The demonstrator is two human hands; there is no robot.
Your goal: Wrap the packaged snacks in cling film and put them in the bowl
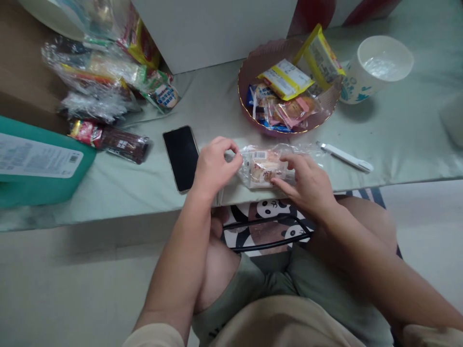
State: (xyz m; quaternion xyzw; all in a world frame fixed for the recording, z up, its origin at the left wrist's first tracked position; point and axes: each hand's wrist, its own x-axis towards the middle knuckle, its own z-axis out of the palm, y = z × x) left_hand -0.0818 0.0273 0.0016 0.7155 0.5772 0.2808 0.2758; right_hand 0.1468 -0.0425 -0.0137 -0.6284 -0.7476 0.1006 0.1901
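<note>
A small wrapped snack packet [265, 168], pale with a pinkish top and a barcode, lies inside a clear plastic bag [244, 169] near the table's front edge. At the bag's left end, my left hand [217, 161] is closed in a pinch on the clear plastic. My right hand [309, 183] is over the packet's right end, thumb and forefinger apart, with the thumb tip at its lower edge. Right of the bag lies a white utility knife [345, 157]. A black-screened phone [181, 158] rests just left of my left hand.
Behind the bag stands a pink, gold-rimmed bowl [249, 108] of wrapped snacks, with a paper cup [356, 86] beside it. A chocolate-coloured packet [125, 143], a heap of plastic-wrapped snacks [97, 79] and a green package [39, 164] occupy the left. A white box [220, 33] stands behind.
</note>
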